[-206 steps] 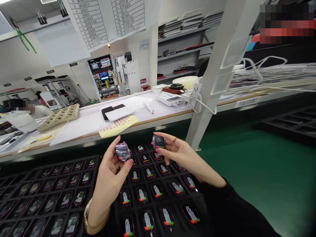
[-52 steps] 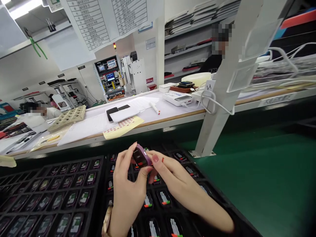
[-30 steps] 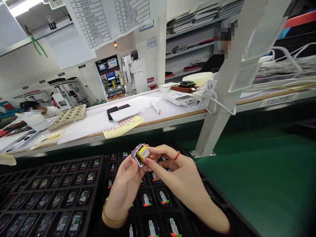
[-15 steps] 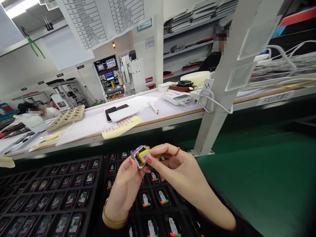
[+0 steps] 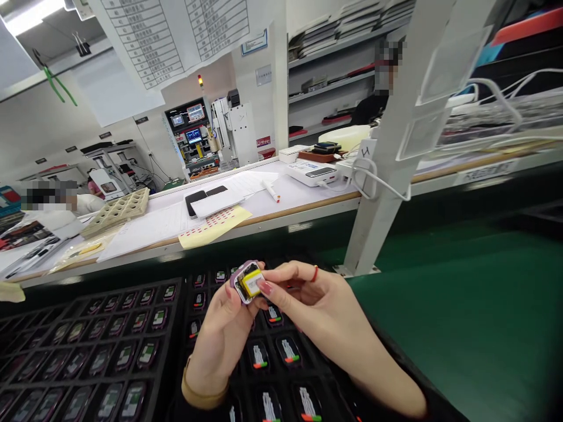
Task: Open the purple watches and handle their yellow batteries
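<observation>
Both my hands hold one small purple watch case up above a black tray. Its open back faces me and shows a yellow part inside. My left hand grips the case from below and the left, fingers closed around it. My right hand pinches its right edge between thumb and forefinger. Beneath them a black compartment tray holds several watch cases with red and green tabs. A second black tray with several more cases lies to the left.
A white bench runs across behind the trays, with papers, a yellow sticker sheet, two phones and a marker. A white slanted post stands at the right on the green mat. Other people sit at the far left and back right.
Earlier each hand held its own watch case. Then both hands closed on one case and turned it over, so its open back with the yellow part now faces me.
</observation>
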`<action>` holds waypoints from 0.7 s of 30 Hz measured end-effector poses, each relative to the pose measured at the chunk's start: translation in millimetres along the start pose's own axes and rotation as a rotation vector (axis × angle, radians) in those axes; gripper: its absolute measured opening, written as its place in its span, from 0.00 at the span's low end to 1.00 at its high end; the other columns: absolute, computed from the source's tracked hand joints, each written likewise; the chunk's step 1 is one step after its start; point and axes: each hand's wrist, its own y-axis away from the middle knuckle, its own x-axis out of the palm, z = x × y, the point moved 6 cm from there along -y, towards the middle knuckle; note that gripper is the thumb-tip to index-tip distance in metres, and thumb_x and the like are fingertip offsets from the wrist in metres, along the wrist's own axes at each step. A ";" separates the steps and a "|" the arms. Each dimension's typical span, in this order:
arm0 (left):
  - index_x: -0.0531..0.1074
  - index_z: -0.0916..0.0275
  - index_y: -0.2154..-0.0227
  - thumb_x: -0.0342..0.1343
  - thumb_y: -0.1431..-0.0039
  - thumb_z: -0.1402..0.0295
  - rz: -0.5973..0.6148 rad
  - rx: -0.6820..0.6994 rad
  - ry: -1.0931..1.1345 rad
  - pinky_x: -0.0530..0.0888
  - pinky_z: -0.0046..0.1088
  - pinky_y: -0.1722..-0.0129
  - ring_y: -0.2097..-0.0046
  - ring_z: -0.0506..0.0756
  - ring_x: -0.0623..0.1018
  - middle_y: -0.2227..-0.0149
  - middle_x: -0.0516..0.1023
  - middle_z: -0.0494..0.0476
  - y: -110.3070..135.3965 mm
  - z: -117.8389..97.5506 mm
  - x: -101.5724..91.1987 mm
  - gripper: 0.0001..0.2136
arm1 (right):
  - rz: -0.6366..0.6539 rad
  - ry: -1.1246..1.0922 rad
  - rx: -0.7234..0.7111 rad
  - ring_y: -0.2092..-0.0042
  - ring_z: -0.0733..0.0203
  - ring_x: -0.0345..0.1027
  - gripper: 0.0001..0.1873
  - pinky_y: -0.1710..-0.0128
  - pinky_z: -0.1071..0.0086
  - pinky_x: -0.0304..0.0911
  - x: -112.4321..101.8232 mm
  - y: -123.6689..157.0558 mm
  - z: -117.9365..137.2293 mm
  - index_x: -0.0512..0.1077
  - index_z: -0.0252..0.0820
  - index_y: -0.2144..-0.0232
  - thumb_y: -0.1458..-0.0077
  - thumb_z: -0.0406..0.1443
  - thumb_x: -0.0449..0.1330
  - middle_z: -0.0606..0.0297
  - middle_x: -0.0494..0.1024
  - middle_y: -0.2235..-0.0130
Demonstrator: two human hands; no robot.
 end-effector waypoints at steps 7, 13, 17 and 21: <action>0.80 0.61 0.54 0.63 0.43 0.54 0.011 -0.028 0.043 0.73 0.29 0.56 0.51 0.58 0.74 0.48 0.78 0.60 -0.5 1.0 3.2 0.19 | -0.022 0.038 -0.032 0.70 0.56 0.76 0.08 0.74 0.72 0.71 0.9 4.3 4.3 0.80 0.42 0.69 0.45 0.41 0.70 0.61 0.82 0.68; 0.81 0.62 0.55 0.64 0.44 0.54 0.010 -0.079 0.077 0.73 0.27 0.57 0.52 0.57 0.74 0.49 0.79 0.60 -1.2 4.6 4.2 0.19 | -0.060 0.190 -0.087 0.72 0.60 0.71 0.04 0.78 0.73 0.65 0.2 5.3 10.7 0.80 0.43 0.69 0.43 0.36 0.65 0.64 0.80 0.69; 0.80 0.61 0.54 0.64 0.44 0.54 0.001 -0.091 0.092 0.73 0.27 0.57 0.52 0.57 0.74 0.48 0.78 0.60 -0.5 5.3 3.4 0.19 | -0.048 0.238 -0.155 0.70 0.61 0.71 0.04 0.76 0.73 0.64 0.5 5.6 17.0 0.79 0.44 0.69 0.42 0.33 0.64 0.66 0.80 0.68; 0.81 0.61 0.55 0.64 0.44 0.54 -0.005 -0.056 0.078 0.73 0.27 0.57 0.52 0.57 0.74 0.48 0.78 0.60 0.8 2.7 2.6 0.19 | -0.016 0.235 -0.212 0.68 0.62 0.71 0.05 0.75 0.73 0.62 1.0 4.1 18.6 0.79 0.44 0.69 0.41 0.31 0.64 0.66 0.77 0.65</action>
